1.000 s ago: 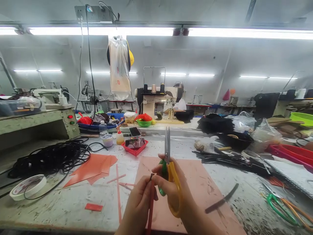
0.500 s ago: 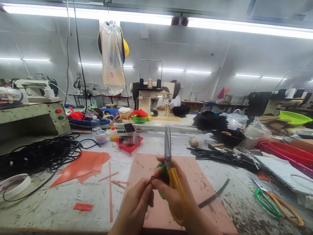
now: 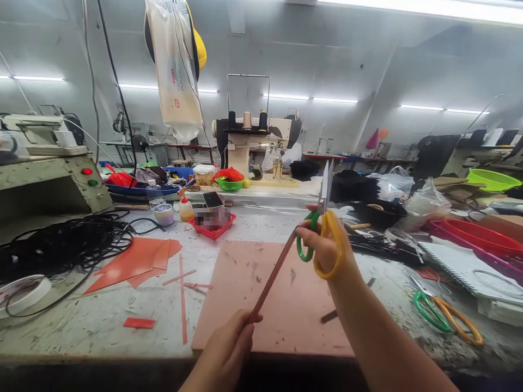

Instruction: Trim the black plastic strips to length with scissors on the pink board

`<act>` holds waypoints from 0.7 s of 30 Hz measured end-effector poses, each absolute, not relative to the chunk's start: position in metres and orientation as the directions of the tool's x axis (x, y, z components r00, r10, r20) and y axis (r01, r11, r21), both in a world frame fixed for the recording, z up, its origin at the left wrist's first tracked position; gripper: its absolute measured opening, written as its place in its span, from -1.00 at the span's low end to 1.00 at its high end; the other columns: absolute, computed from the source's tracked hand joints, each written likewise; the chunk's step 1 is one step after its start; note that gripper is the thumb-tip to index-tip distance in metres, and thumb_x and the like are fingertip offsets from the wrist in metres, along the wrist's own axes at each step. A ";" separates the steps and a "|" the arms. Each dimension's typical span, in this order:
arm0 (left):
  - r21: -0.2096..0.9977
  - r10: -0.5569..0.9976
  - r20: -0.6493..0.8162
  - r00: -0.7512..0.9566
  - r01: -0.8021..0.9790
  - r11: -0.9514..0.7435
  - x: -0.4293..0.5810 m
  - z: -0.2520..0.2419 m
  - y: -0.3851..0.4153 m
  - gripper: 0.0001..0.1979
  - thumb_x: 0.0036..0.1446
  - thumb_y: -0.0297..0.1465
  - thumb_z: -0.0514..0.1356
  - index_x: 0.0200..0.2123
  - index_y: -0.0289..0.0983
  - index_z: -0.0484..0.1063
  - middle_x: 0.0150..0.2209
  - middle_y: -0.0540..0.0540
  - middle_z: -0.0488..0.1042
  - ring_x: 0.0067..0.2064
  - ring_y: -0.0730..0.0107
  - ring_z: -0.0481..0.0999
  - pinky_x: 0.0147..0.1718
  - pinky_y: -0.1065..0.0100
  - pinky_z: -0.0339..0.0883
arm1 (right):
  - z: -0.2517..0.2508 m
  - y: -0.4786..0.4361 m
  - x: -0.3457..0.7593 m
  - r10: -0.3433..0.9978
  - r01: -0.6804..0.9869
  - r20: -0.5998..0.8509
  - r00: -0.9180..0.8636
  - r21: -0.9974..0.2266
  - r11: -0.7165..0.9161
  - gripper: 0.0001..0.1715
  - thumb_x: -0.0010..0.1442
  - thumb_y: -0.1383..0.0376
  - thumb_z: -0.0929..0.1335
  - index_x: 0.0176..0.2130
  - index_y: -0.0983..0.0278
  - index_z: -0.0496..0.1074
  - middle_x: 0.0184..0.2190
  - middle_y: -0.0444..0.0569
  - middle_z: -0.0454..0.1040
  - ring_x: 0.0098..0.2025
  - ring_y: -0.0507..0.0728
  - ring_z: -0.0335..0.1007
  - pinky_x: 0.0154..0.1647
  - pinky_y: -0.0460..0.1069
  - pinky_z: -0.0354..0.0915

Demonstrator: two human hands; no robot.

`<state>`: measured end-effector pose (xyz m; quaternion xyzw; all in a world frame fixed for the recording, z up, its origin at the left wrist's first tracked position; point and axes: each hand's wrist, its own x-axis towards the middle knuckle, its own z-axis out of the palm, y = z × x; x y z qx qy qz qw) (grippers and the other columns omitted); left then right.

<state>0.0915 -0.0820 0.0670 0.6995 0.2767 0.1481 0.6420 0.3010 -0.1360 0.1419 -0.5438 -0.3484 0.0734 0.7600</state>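
Starting at the left end of the workbench (image 3: 81,332), a white tape roll (image 3: 22,291) lay flat beside a loose coil of black cord (image 3: 61,245). Just right of the cord, a stack of orange sheets (image 3: 137,261) rested on the bench, with several thin offcut strips (image 3: 182,305) and a small red piece (image 3: 139,323) near it.

The left hand (image 3: 226,348) was at the near edge of the bench. Its fingers were closed together, pinching the lower end of a long reddish-brown strip (image 3: 272,278). The strip ran straight and taut, rising diagonally to the right, above a pink cutting mat (image 3: 261,256) and clear of its surface. A small red tray (image 3: 212,224) stood behind the mat.

The right hand (image 3: 324,253) was raised above the far right corner of the mat. It gripped the scissors (image 3: 322,207) through the green and yellow handle loops, and its fingertips met the upper end of the strip. The scissor blades were shut and pointed upward, tilted slightly to the right. It could not be told whether the strip's end was clamped or only touched there.

A short dark strip (image 3: 329,316) lay on the mat just beside the right forearm. Further right, a heap of black strips (image 3: 368,242) lay on the bench, then a spiral notebook (image 3: 466,267). A second pair of scissors (image 3: 445,321), also with green and orange handles, lay flat near the front right edge.
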 end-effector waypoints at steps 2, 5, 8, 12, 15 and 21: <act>0.979 0.591 -0.184 0.785 0.198 0.042 0.087 0.055 -0.083 -0.44 0.00 0.08 0.05 -0.20 -0.28 0.40 -0.63 0.13 0.03 -0.57 0.50 0.01 -0.56 0.43 -0.10 | 0.145 -0.140 0.318 0.428 0.302 0.458 0.779 -0.873 0.384 -0.51 -0.22 0.33 0.42 -0.20 0.24 0.32 -0.54 -0.22 0.36 -0.52 0.00 0.29 -0.53 -0.10 0.25; 0.977 0.610 -0.209 0.764 0.193 0.093 0.085 0.042 -0.083 -0.42 -0.06 0.11 0.09 -0.21 -0.25 0.43 -0.53 0.06 0.19 -0.52 0.49 0.07 -0.52 0.42 -0.03 | 0.147 -0.147 0.333 0.364 0.325 0.460 0.810 -0.868 0.375 -0.49 -0.24 0.32 0.43 -0.21 0.25 0.33 -0.55 -0.22 0.36 -0.54 -0.01 0.28 -0.54 -0.10 0.24; 0.974 0.567 -0.223 0.793 0.203 0.099 0.088 0.039 -0.078 -0.45 -0.03 0.07 0.08 -0.18 -0.25 0.39 -0.52 0.06 0.21 -0.53 0.50 0.09 -0.53 0.43 0.00 | 0.148 -0.154 0.339 0.336 0.338 0.457 0.823 -0.871 0.357 -0.49 -0.25 0.33 0.44 -0.21 0.25 0.33 -0.55 -0.22 0.36 -0.55 -0.02 0.26 -0.52 -0.10 0.24; 0.933 0.431 -0.347 0.833 0.352 0.071 0.099 0.052 -0.062 -0.59 -0.02 -0.01 0.05 -0.32 -0.26 0.27 -0.60 0.12 0.24 -0.63 0.54 0.14 -0.58 0.45 0.04 | 0.152 -0.158 0.347 0.295 0.358 0.449 0.844 -0.879 0.314 -0.51 -0.27 0.35 0.44 -0.24 0.24 0.34 -0.56 -0.23 0.34 -0.58 -0.04 0.23 -0.56 -0.10 0.21; 0.917 0.344 -0.359 0.868 0.397 -0.045 0.109 0.066 -0.048 -0.71 -0.01 -0.14 0.07 -0.42 -0.26 0.29 -0.45 -0.01 0.39 -0.42 0.39 0.39 -0.36 0.37 0.21 | 0.153 -0.159 0.355 0.272 0.370 0.446 0.853 -0.884 0.287 -0.50 -0.29 0.34 0.43 -0.24 0.24 0.35 -0.57 -0.23 0.33 -0.58 -0.02 0.23 -0.58 -0.09 0.19; 0.839 0.346 -0.349 0.871 0.455 -0.298 0.126 0.073 -0.025 -0.82 -0.09 -0.30 0.13 -0.45 -0.26 0.46 -0.43 -0.01 0.40 -0.31 0.30 0.36 -0.29 0.35 0.16 | 0.139 -0.155 0.379 0.305 0.382 0.428 0.851 -0.902 0.200 -0.48 -0.32 0.31 0.45 -0.25 0.25 0.35 -0.57 -0.21 0.33 -0.57 -0.01 0.24 -0.57 -0.08 0.22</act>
